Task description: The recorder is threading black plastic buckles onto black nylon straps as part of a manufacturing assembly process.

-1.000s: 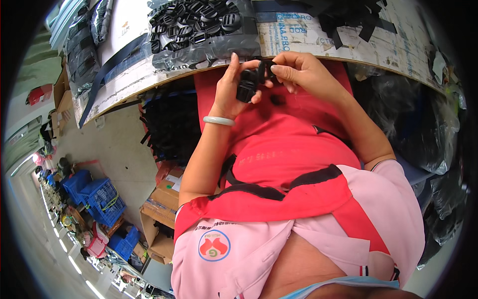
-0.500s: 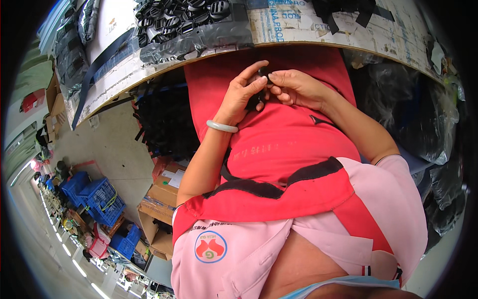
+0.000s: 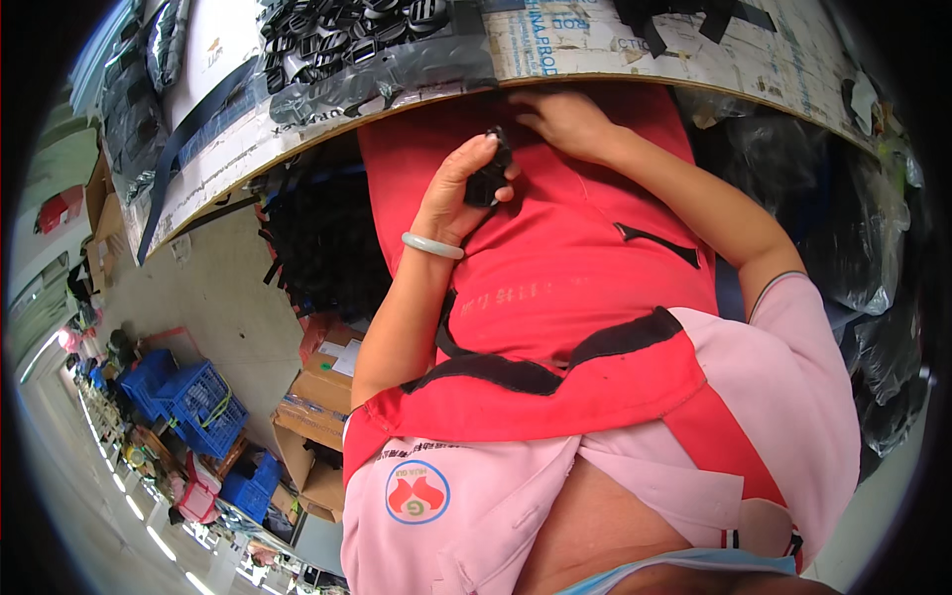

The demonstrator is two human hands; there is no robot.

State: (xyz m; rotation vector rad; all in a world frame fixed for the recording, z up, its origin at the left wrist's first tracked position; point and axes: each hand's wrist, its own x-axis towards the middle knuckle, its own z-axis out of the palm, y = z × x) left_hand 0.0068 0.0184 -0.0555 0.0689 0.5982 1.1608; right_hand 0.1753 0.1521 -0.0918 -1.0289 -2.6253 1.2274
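My left hand (image 3: 458, 186), with a pale bangle at the wrist, is closed around a black plastic buckle piece (image 3: 488, 177) above my red apron (image 3: 585, 268). The thumb presses on its upper end and the fingers wrap below, so part of it is hidden. Farther up the apron, close under the table edge, my right hand (image 3: 567, 121) has its thumb and forefinger apart, pointing left. I see nothing between them, though the fingertips lie in shadow.
The curved table (image 3: 585, 61) ahead bears a heap of black buckles (image 3: 347, 35) on clear plastic and black straps (image 3: 694, 20). Below it are dark straps (image 3: 327, 233) at left and plastic bags (image 3: 833, 218) at right. Cardboard boxes (image 3: 317, 397) and blue crates (image 3: 203, 402) stand at left.
My hands were together and have parted. The right moved up toward the table edge, away from the left. The left keeps the black piece, now more exposed.
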